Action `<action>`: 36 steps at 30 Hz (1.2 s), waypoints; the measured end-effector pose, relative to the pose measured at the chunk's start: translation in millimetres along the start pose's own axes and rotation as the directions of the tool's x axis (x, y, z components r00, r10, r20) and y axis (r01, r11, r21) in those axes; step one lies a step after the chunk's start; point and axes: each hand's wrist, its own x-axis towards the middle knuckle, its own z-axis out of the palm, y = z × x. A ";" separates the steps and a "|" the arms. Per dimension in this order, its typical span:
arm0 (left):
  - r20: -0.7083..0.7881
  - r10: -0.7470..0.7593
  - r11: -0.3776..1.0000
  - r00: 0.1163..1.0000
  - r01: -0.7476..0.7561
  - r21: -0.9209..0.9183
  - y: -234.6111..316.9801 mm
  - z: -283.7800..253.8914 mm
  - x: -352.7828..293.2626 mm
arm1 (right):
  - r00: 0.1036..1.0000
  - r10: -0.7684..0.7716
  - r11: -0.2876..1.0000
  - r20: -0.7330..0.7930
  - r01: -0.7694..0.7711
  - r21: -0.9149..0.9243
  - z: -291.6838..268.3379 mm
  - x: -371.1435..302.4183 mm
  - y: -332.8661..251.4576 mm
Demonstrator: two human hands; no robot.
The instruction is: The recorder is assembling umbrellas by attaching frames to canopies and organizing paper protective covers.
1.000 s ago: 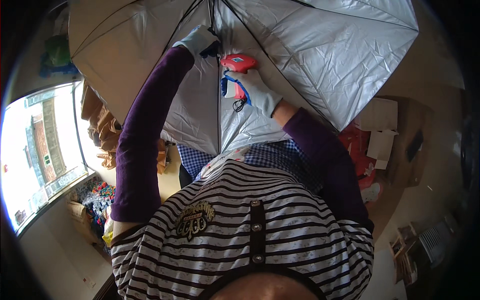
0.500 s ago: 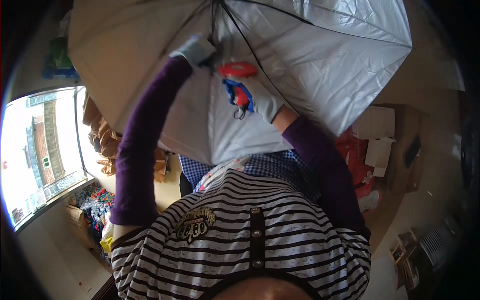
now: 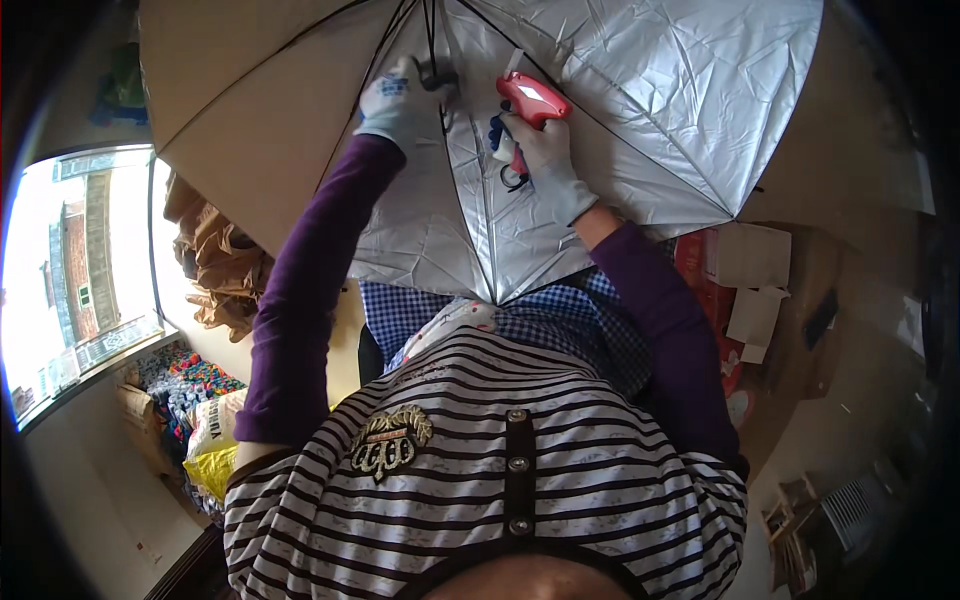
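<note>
A large open umbrella (image 3: 640, 120) with a silver lining and thin dark ribs spreads before me, its inside toward me. My left hand (image 3: 388, 100), in a white and blue work glove, is closed round a black part (image 3: 438, 76) at the end of the umbrella's shaft, seemingly its handle. To the right, my right hand (image 3: 545, 155), gloved the same way, grips a red tagging gun (image 3: 535, 98) with a white patch on its side. The gun points up toward a rib, apart from my left hand. A dark ring hangs below its grip. My right fingers are partly hidden.
Blue checked cloth (image 3: 560, 325) lies under the umbrella's near edge. Crumpled brown paper (image 3: 215, 260) is at the left by a bright window (image 3: 90, 270). Bundles of coloured material (image 3: 190, 385) and a yellow bag (image 3: 210, 468) sit below it. Open cartons (image 3: 750, 260) stand at the right.
My right hand has moved the tagging gun up and right, away from my left hand. The umbrella has turned and shifted, its near point moving right. My left hand has moved slightly.
</note>
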 end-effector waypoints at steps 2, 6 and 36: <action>0.136 -0.003 0.992 0.991 0.021 -0.127 -0.5 23.7 1.2 | 0.999 -0.036 0.999 -0.031 0.036 0.003 11.1 3.5 -1.1; 0.200 0.028 0.994 0.979 -0.007 -0.106 -8.8 37.0 14.9 | 0.998 -0.025 1.000 -0.060 0.025 -0.005 26.8 -0.9 -2.9; 0.543 0.112 0.906 0.832 0.139 -0.400 0.7 69.6 49.0 | 0.991 0.134 0.990 0.029 -0.133 -0.039 22.0 -15.2 46.2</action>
